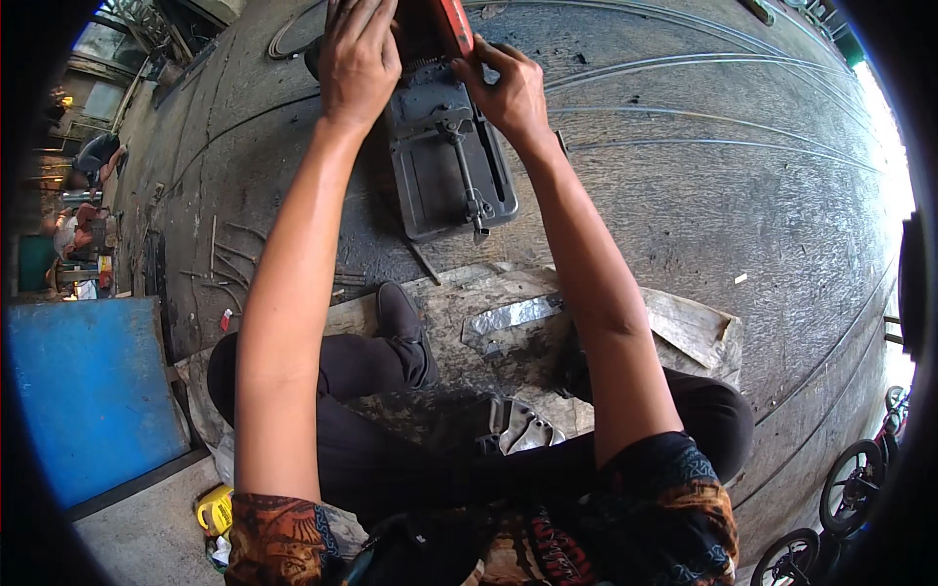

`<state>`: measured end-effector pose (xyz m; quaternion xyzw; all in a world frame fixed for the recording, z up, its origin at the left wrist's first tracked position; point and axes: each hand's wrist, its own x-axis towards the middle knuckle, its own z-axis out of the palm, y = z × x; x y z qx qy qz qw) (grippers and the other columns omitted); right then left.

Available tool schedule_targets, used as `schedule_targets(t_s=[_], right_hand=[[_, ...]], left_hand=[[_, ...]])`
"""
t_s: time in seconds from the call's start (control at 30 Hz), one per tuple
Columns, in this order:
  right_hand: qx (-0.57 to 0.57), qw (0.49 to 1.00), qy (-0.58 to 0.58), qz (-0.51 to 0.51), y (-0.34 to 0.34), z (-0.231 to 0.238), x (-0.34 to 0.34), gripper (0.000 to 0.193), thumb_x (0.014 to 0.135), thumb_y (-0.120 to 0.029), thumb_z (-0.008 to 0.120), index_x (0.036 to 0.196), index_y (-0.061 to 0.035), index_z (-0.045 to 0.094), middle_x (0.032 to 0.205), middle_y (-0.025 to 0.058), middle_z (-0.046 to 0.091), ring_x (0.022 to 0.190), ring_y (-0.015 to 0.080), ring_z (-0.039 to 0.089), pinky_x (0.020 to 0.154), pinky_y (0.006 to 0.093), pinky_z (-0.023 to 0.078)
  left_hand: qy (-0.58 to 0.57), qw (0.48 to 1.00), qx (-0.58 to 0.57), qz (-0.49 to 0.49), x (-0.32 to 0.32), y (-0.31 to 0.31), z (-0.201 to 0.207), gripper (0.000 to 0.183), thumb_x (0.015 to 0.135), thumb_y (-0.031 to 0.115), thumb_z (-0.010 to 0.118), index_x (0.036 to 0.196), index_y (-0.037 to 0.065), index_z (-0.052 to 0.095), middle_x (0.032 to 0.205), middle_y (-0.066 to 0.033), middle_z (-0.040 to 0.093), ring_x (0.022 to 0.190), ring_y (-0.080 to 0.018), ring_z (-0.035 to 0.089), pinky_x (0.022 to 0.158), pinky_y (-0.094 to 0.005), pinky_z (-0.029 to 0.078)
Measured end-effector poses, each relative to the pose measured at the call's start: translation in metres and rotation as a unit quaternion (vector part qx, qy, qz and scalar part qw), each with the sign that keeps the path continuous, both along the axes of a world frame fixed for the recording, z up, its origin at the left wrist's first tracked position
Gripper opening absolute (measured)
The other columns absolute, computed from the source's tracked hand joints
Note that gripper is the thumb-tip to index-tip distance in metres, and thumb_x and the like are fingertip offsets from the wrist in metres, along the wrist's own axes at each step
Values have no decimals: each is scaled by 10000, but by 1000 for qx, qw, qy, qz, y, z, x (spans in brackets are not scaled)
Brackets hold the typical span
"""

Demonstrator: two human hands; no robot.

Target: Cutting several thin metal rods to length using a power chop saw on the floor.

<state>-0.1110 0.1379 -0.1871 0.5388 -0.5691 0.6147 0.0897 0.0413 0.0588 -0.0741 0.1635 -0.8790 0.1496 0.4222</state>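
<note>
In front of me, at the top of the view, stands a dark metal floor machine with a flat base and a clamp screw (465,171), resembling a cut-off saw. A long red part (452,27), perhaps its guard, rises past the upper edge. My right hand (510,90) is closed on the lower end of this red part, thumb and fingers bent against it. To the left of the machine, my left hand (360,61) is stretched out with its fingers straight; the upper edge crops the fingertips, and what they touch is hidden.
Long thin metal rods (703,61) run across the floor at upper right. Cardboard (684,327) lies under my crossed legs, with curved metal pieces (523,427) in front of me. A blue panel (93,391) stands at left, a yellow container (215,510) below it. People and motorbike wheels (852,486) are farther off.
</note>
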Motion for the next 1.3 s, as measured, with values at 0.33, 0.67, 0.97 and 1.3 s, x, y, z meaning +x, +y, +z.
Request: schedule_targets(t_s=[0.33,0.67,0.97,1.3], right_hand=[[69,997,-7,-18,-31,47,-5,275,799,-292,704,920,-45,712,823,217,674,782,406,653,731,471,522],[61,997,-12,-40,-29,45,-3,254,801,-282,704,923,-60,727,847,203,685,799,394,658,736,468,524],[-14,997,-9,-69,-2,-15,-23,334,856,-247,679,1042,31,690,938,235,675,834,405,655,768,438,526],[227,956,-105,-154,48,-154,-83,289,876,-233,622,1006,10,707,901,231,680,841,400,652,774,459,514]], left_hand=[[-55,997,-51,8,-4,-67,30,414,893,5,505,1304,-32,538,1393,-165,504,1362,-295,401,1150,-385,294],[-63,996,-62,31,-8,-56,29,413,882,25,530,1290,-37,547,1384,-152,517,1366,-282,396,1158,-396,278],[32,999,-11,-36,-4,20,-43,326,844,80,605,1165,39,642,1137,-116,647,1116,-289,583,996,-409,432],[-79,955,279,-55,-30,72,-232,332,866,80,573,1180,-24,603,1116,-172,621,1058,-325,585,921,-391,485]])
